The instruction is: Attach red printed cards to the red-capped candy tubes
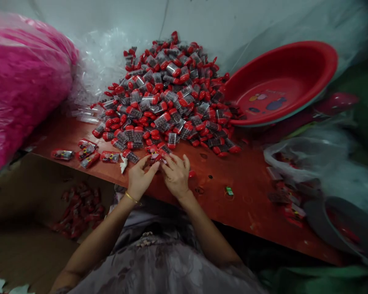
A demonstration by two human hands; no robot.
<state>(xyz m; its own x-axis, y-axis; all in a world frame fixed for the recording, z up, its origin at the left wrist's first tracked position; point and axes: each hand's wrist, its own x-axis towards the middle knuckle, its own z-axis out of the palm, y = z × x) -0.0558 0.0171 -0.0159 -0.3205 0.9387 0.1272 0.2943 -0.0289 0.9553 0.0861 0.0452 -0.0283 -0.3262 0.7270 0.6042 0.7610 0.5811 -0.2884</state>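
My left hand point(140, 176), with a gold bangle at its wrist, and my right hand point(176, 176) meet at the front of the pile. Their fingers pinch a small red printed piece point(155, 153), which looks like a label; the fingertips partly cover it. Behind it rises a big heap of small clear containers with red caps point(168, 94) and dark contents. Several containers with red printed wraps point(87, 151) lie left of my hands. A crumpled white scrap point(123, 163) sits beside my left hand.
A pink-filled clear bag point(27, 77) stands at the left, clear plastic tubes point(95, 69) behind. A red basin point(282, 81) leans at the right, near a plastic bag point(306, 151) and a grey bowl point(313, 220). Below the table's left edge, a carton point(21, 204) holds red pieces point(79, 208).
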